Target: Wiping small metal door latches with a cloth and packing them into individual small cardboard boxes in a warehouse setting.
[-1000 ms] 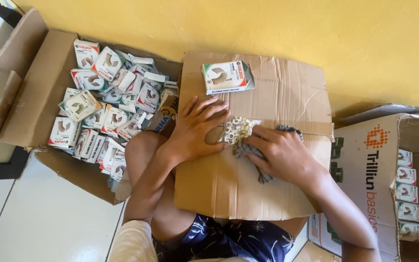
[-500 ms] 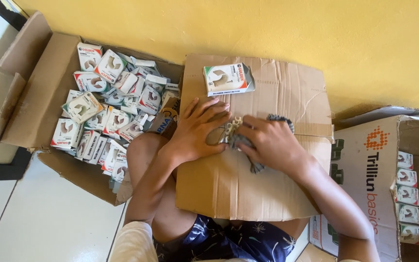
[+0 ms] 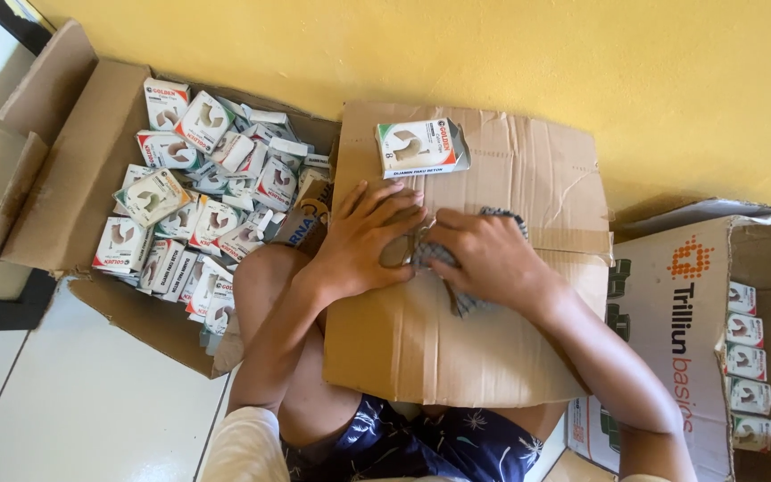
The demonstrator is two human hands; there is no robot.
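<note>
A flat cardboard sheet (image 3: 493, 348) lies across my lap. My left hand (image 3: 363, 236) rests flat on it with fingers spread. My right hand (image 3: 484, 254) presses a grey checked cloth (image 3: 461, 303) against the left hand's fingertips, covering a small heap of white clips that is now hidden. A small white, green and red carton (image 3: 419, 147) lies on the far part of the sheet, above both hands.
An open cardboard box (image 3: 55, 178) at the left holds several small white cartons (image 3: 198, 196) piled loosely. At the right stands another large box (image 3: 680, 312) with a row of the same cartons (image 3: 747, 366) inside. A yellow wall (image 3: 493, 54) runs behind; white floor tiles (image 3: 73, 402) lie at lower left.
My right hand has slid the cloth leftward over the white clips until it meets my left hand. The clips, visible earlier, are now covered.
</note>
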